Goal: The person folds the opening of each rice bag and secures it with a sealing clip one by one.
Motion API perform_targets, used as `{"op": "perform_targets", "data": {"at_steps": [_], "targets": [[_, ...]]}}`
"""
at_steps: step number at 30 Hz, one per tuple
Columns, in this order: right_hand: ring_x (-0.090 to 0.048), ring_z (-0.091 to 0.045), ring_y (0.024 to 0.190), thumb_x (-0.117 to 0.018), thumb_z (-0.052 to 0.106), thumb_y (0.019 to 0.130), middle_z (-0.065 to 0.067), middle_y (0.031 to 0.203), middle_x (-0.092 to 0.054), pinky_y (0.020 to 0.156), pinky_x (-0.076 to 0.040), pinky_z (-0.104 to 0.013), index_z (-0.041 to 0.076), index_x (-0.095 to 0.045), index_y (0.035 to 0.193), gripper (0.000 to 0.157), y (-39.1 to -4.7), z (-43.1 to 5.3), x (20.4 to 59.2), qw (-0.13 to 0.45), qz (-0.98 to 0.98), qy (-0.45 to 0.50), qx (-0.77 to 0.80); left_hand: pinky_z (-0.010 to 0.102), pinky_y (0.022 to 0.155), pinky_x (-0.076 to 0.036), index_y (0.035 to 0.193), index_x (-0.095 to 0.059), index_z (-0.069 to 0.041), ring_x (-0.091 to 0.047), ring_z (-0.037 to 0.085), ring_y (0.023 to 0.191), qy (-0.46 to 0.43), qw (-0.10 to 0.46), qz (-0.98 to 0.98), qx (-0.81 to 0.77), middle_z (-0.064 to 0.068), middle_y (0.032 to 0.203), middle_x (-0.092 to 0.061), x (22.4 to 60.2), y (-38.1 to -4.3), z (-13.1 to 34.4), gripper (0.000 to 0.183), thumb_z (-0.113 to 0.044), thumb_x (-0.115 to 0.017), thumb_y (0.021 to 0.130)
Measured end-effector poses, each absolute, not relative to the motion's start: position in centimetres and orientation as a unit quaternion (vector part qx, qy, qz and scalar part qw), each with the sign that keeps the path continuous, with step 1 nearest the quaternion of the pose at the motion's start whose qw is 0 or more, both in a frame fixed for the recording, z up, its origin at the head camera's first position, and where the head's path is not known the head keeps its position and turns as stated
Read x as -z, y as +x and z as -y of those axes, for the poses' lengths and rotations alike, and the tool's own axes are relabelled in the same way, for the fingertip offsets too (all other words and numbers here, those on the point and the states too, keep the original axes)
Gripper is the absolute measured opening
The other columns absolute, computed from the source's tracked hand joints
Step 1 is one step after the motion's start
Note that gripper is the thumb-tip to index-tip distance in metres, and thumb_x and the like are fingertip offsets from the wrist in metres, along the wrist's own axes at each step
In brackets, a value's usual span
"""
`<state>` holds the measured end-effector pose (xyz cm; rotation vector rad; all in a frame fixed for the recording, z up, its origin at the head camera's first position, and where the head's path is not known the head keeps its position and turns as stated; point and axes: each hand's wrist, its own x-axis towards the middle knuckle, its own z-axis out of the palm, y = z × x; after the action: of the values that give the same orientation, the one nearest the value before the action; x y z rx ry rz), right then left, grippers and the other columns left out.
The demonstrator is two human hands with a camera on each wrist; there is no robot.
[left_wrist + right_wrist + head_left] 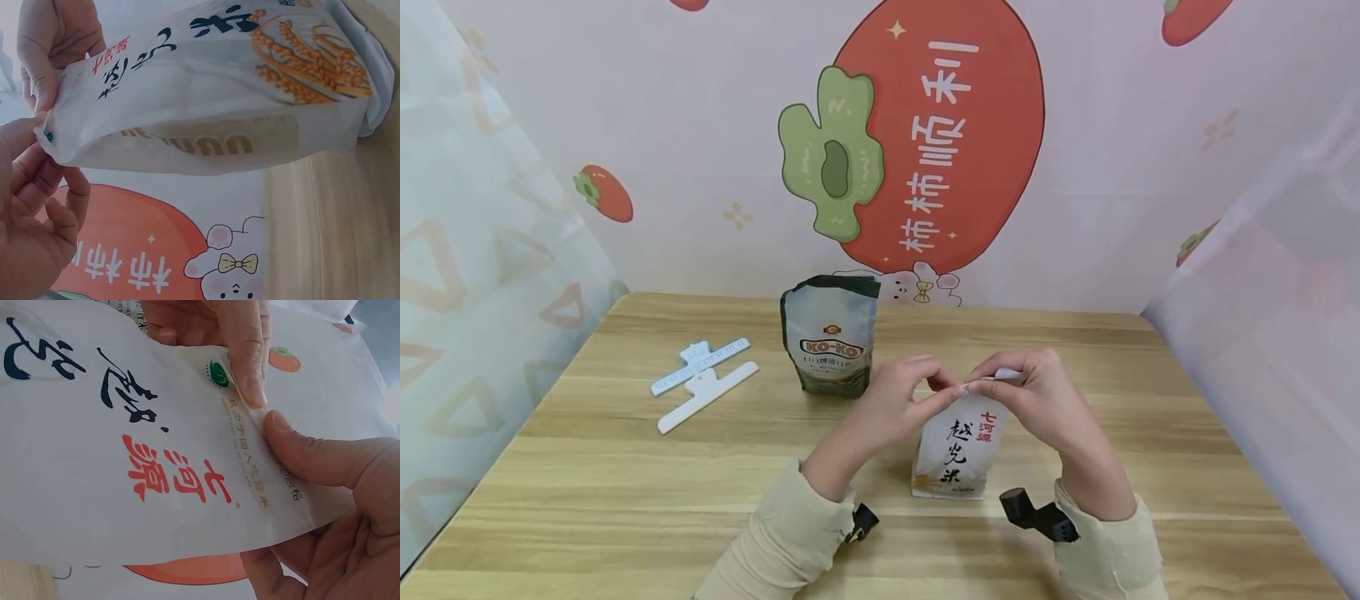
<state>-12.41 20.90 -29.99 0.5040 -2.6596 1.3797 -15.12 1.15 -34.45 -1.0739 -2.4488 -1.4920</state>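
A white rice bag (957, 454) with black and red characters stands upright on the wooden table, in front of me and right of centre. My left hand (898, 398) pinches its top edge between thumb and fingers. Close beside it, my right hand (1037, 398) pinches the same edge, the two thumbs nearly meeting. In the left wrist view the bag (187, 87) shows printed orange grain ears and a creased side panel. The right wrist view has a fold along the bag's top (181, 425), with the right thumb (306, 450) pressed on it.
A grey and dark green KO-KO bag (831, 337) stands behind and left of the hands. On the left of the table (587, 500) lie a light blue clip (700, 365) and a white clip (707, 397). Behind the table hangs a printed backdrop (700, 125).
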Motion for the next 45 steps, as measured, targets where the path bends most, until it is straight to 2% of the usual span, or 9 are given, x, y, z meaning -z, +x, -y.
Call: {"op": "perform_targets", "data": {"at_steps": [6,12,17,23,30,33,37,45], "targets": [[-0.064,-0.006,0.065,-0.077,0.004,0.084,-0.012,0.080,-0.074,0.061,-0.055,-0.025,0.000,-0.076,0.083,0.004,-12.3,-21.0,29.9,0.051,0.873,0.154,-0.460,0.024,0.073,-0.050,0.094,-0.070,-0.017,-0.055,0.008,0.082,-0.336,-0.022,0.802,0.493,-0.006,0.083,-0.063,34.6,-15.1,-1.2,0.012,-0.027,-0.064,0.098],[-0.064,-0.007,0.066,-0.077,0.002,0.083,-0.010,0.080,-0.074,0.061,-0.055,-0.024,0.005,-0.077,0.081,0.004,-12.3,-21.1,29.8,0.049,0.873,0.156,-0.459,0.022,0.068,-0.047,0.091,-0.075,-0.015,-0.055,0.006,0.076,-0.345,0.011,0.801,0.489,-0.006,0.081,-0.065,34.6,-15.1,-1.1,0.012,-0.024,-0.068,0.095],[-0.063,-0.006,0.066,-0.077,0.003,0.083,-0.010,0.080,-0.074,0.061,-0.054,-0.024,0.002,-0.077,0.082,0.002,-12.3,-21.0,29.8,0.054,0.876,0.158,-0.453,0.019,0.063,-0.046,0.092,-0.077,-0.012,-0.055,0.005,0.072,-0.354,0.042,0.801,0.480,-0.004,0.082,-0.069,34.6,-15.1,-1.0,0.012,-0.022,-0.070,0.093],[-0.062,-0.006,0.063,-0.077,0.001,0.082,-0.010,0.077,-0.073,0.059,-0.054,-0.023,0.004,-0.077,0.079,0.005,-12.4,-20.7,29.8,0.060,0.880,0.153,-0.446,0.017,0.061,-0.046,0.086,-0.076,-0.011,-0.053,0.003,0.068,-0.366,0.058,0.804,0.465,-0.004,0.077,-0.067,34.5,-15.0,-0.8,0.009,-0.018,-0.073,0.090],[-0.061,-0.008,0.061,-0.080,0.005,0.082,-0.008,0.076,-0.073,0.056,-0.052,-0.023,0.006,-0.077,0.082,0.003,-12.3,-20.6,29.8,0.053,0.879,0.155,-0.447,0.018,0.060,-0.048,0.087,-0.078,-0.010,-0.054,0.003,0.067,-0.354,0.044,0.802,0.479,-0.002,0.079,-0.070,34.2,-15.1,-0.6,0.007,-0.015,-0.074,0.089],[-0.066,-0.009,0.063,-0.082,0.009,0.081,-0.008,0.080,-0.074,0.058,-0.053,-0.024,0.006,-0.076,0.086,0.009,-12.1,-20.4,29.9,0.043,0.878,0.155,-0.451,0.018,0.060,-0.048,0.089,-0.079,-0.010,-0.055,0.004,0.067,-0.342,0.038,0.805,0.484,-0.002,0.080,-0.072,34.2,-15.1,-0.6,0.006,-0.015,-0.075,0.089],[-0.072,-0.009,0.070,-0.082,0.008,0.080,-0.008,0.084,-0.075,0.064,-0.057,-0.024,0.005,-0.077,0.087,0.008,-12.1,-20.1,29.9,0.039,0.879,0.158,-0.449,0.018,0.061,-0.049,0.090,-0.079,-0.010,-0.055,0.003,0.067,-0.338,0.030,0.806,0.485,-0.001,0.081,-0.073,34.1,-15.2,-0.5,0.007,-0.015,-0.074,0.089],[-0.065,-0.005,0.066,-0.081,0.005,0.080,-0.006,0.078,-0.075,0.061,-0.055,-0.023,0.004,-0.078,0.080,0.003,-12.0,-19.8,29.9,0.072,0.891,0.149,-0.423,0.018,0.062,-0.048,0.086,-0.078,-0.009,-0.054,0.003,0.066,-0.349,-0.004,0.817,0.459,0.000,0.077,-0.072,33.6,-15.2,0.1,0.006,-0.015,-0.078,0.085]]}}
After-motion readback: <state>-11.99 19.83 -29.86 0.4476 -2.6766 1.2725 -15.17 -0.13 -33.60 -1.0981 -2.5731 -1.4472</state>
